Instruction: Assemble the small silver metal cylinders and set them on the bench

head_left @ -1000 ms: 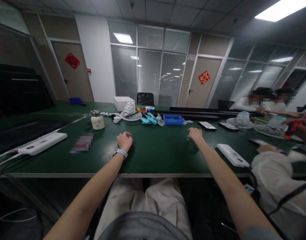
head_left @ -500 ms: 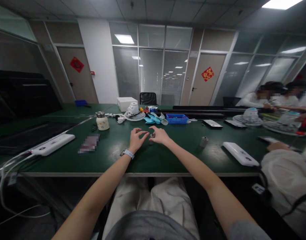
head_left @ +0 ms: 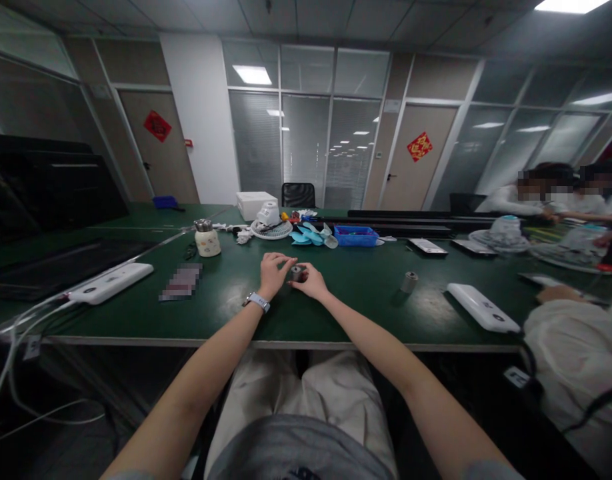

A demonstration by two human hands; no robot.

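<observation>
Between my hands, over the green table [head_left: 336, 327], is a small grey metal cylinder [head_left: 297, 273]. My right hand [head_left: 312, 281] has its thumb and fingers closed around the cylinder's right side. My left hand [head_left: 275, 273], with a watch on its wrist, is at the cylinder's left; its thumb and index finger come together near the cylinder's top, and whether they pinch anything is too small to tell. A second metal cylinder [head_left: 409, 283] stands upright on the table to the right.
White power boxes lie at left [head_left: 111, 283] and right [head_left: 481, 308]. Behind my hands are a bottle [head_left: 207, 240], a fan part [head_left: 271, 229], light-blue blades [head_left: 309, 235] and a blue basket [head_left: 356, 237]. A person's sleeve [head_left: 569, 333] is at right; other people sit farther back.
My right hand has moved slightly left and down and now grips the cylinder, which shows more plainly. My left hand's thumb and fingers have come closer together at its top.
</observation>
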